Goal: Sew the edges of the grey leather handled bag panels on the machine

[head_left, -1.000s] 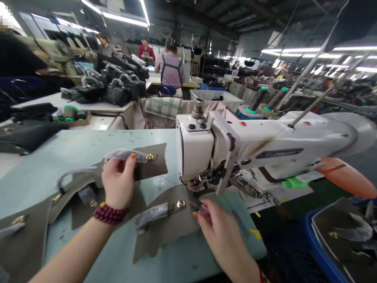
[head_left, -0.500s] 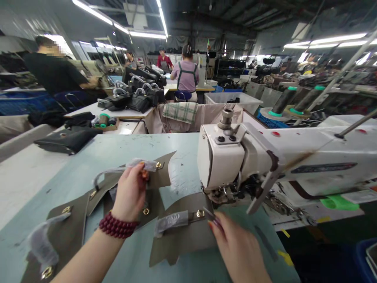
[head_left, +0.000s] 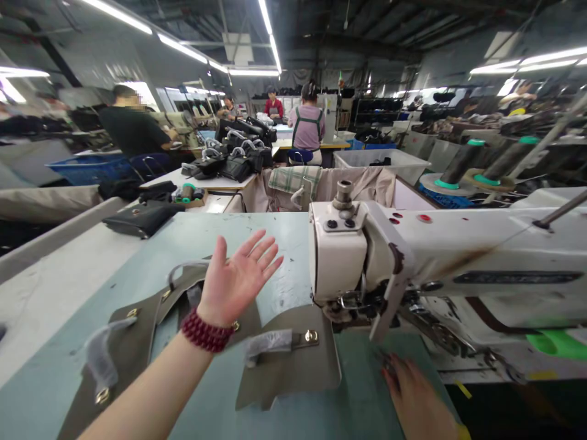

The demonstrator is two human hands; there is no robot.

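My left hand [head_left: 238, 275] is open, palm up and fingers spread, held above the taupe bag panels with nothing in it. A red bead bracelet [head_left: 207, 330] circles that wrist. Under and left of it lie overlapping panels [head_left: 137, 342], with plastic-wrapped handles [head_left: 101, 354] and gold fittings. Another panel [head_left: 298, 373], with its own wrapped handle [head_left: 269, 343] and gold ring fitting [head_left: 311, 336], lies flat in front of the sewing machine [head_left: 339, 256]. Low on the right, my right hand [head_left: 415, 391] is closed around small dark metal thread snips [head_left: 387, 362], partly hidden by its fingers.
The machine's arm runs off to the right, with thread cones [head_left: 461, 162] behind it. A black bag [head_left: 142, 219] lies at the table's left edge. Beyond are a pile of black bags [head_left: 238, 162], a plastic bin [head_left: 380, 159] and several people at work.
My left hand has let go of a plastic-wrapped handle and opened, palm up. My right hand, with the snips, has moved right, off the nearest panel. The view has turned slightly left.
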